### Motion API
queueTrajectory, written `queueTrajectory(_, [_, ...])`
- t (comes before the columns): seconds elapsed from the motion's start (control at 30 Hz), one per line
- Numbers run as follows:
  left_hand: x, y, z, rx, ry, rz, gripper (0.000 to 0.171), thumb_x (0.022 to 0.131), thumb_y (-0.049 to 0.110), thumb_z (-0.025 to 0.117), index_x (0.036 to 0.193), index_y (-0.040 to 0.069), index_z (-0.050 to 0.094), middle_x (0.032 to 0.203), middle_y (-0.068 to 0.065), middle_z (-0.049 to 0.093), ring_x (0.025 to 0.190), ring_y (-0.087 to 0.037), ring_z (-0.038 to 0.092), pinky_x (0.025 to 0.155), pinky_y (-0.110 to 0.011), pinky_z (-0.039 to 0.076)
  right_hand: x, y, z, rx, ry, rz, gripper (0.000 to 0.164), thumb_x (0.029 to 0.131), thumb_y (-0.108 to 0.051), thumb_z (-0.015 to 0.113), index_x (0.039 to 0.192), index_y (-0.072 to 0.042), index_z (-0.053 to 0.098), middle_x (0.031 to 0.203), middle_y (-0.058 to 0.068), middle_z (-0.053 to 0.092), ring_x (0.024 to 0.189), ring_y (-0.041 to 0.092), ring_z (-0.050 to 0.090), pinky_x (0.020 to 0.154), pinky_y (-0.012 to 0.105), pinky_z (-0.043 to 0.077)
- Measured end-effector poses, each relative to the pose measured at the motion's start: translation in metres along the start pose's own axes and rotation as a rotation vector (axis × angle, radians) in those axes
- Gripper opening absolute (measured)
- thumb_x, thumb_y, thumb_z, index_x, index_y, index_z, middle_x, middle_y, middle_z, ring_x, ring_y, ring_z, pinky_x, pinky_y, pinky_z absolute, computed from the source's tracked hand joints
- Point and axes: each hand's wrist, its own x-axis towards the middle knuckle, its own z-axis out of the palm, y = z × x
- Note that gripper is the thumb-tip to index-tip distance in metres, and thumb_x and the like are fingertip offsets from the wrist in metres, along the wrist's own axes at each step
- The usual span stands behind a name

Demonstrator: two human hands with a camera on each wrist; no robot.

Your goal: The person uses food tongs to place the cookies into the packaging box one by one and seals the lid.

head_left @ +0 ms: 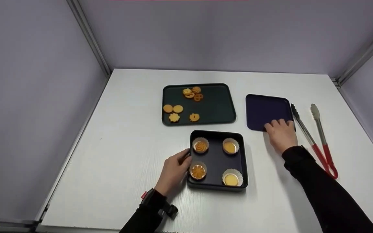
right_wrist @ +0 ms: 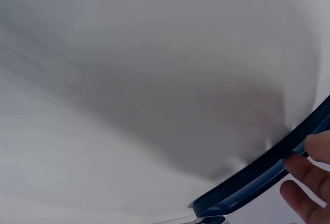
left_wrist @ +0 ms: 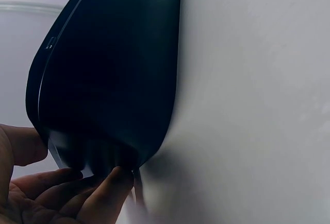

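A square dark box (head_left: 217,187) holds several cookies in pale paper cups (head_left: 232,177). My left hand (head_left: 173,170) grips its left side, with the thumb (left_wrist: 28,145) near the upper rim and the fingers (left_wrist: 105,195) against the outer wall. To the right of the box and farther back lies a square dark blue lid (head_left: 265,111). At the lid's near edge, my right hand (head_left: 282,134) holds the rim between thumb and fingers (right_wrist: 304,172). The lid's raised rim shows in the right wrist view.
A dark green tray (head_left: 217,105) with cookies (head_left: 177,109) on its left half stands behind the box. Metal tongs with red handles (head_left: 325,155) lie beside the right forearm. Pale panels (head_left: 206,35) enclose the white table (head_left: 125,129) at the back and sides.
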Motion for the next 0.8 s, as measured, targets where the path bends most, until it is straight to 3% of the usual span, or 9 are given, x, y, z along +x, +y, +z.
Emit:
queueTrajectory(0.23, [0.0,-0.001,0.001,-0.019,-0.003,0.0,0.042,0.104,0.017,0.059,0.144,0.002,0.058,0.137,-0.018,0.064,0.128,-0.031,0.061,0.111,-0.044,0.047,-0.005,0.004,0.002,0.033,-0.07,-0.015,0.009,0.095,0.002,0.063,0.104,0.002,0.063,0.098,0.024,0.061,0.097,0.046,0.056,0.084,0.065,0.042])
queueTrajectory(0.57, [0.001,-0.002,0.0,-0.006,-0.01,0.0,0.043,0.105,0.022,0.059,0.144,0.003,0.058,0.136,-0.016,0.065,0.126,-0.028,0.062,0.11,-0.043,0.048,-0.006,0.004,-0.001,0.063,-0.138,-0.068,0.013,0.094,0.003,0.066,0.093,-0.001,0.054,0.09,0.018,0.056,0.086,0.039,0.055,0.08,0.059,0.043])
queueTrajectory(0.8, [0.002,-0.003,0.0,-0.009,-0.008,0.0,0.043,0.104,0.022,0.06,0.143,0.003,0.059,0.135,-0.016,0.066,0.126,-0.029,0.062,0.109,-0.043,0.049,-0.001,0.002,-0.009,0.102,-0.079,-0.107,0.008,0.097,0.006,0.058,0.101,-0.001,0.054,0.092,0.016,0.052,0.08,0.034,0.047,0.066,0.046,0.038])
